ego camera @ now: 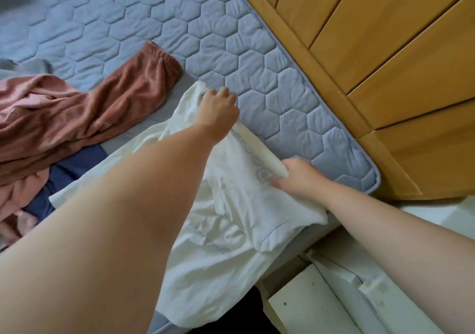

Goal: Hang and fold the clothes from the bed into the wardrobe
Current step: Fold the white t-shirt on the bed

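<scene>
While both hands are gripping it, the white T-shirt (221, 231) is lying crumpled on the near edge of the grey-blue quilted mattress (270, 64), its long axis running from about 12 o'clock down to 6 o'clock, with its lower end hanging over the bed's side. The left hand (218, 107) is reaching out to the shirt's far end just above centre, fingers curled and pinching the cloth. The right hand (299, 177) is sitting at 4 o'clock from it, fingers wrapped around a rolled fold of the same shirt. That fold is stretching between the two hands on a 10-to-4 o'clock line, with pale lettering showing beside it. One short sleeve (282, 233) is pointing toward 4 o'clock, past the mattress edge. At 9 o'clock a rust-coloured garment (115, 102) is lying across the bed, its gathered band toward 12 o'clock, beside a pink garment (25, 87) and over a navy garment (77, 161). Wooden panels (385, 38) are filling the 1 to 3 o'clock area.
</scene>
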Motion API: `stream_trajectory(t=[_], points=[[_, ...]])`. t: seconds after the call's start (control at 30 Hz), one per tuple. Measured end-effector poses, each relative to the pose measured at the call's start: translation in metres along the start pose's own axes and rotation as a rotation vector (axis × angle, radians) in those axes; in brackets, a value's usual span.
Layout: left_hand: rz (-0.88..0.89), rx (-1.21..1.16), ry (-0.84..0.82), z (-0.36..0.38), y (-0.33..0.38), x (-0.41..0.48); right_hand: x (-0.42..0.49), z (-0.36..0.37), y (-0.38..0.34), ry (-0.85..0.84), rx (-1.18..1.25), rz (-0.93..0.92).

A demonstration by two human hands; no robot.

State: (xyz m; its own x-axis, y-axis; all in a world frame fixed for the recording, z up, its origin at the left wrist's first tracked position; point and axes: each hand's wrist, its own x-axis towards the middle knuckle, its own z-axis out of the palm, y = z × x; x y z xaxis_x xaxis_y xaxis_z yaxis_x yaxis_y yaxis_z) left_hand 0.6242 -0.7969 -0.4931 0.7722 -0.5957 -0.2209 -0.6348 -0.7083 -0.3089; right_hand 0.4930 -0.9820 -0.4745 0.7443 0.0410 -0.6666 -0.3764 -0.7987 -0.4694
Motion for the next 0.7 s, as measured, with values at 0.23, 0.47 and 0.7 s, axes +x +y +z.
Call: stream_trajectory(t=[0.23, 0.47, 0.7], points=[[-0.21, -0.332, -0.107, 0.017, -0.021, -0.081, -0.026, 0.066, -0.052, -0.192, 0.064, -0.079], [-0.341, -0.36, -0.103, 0.058, -0.047, -0.195, -0.045, 0.156, -0.098, -0.336, -0.053, -0.142], [-0.804, -0.644, 0.125, 0.128, -0.023, -0.323, -0.068, 0.249, -0.121, -0.438, -0.136, -0.236]])
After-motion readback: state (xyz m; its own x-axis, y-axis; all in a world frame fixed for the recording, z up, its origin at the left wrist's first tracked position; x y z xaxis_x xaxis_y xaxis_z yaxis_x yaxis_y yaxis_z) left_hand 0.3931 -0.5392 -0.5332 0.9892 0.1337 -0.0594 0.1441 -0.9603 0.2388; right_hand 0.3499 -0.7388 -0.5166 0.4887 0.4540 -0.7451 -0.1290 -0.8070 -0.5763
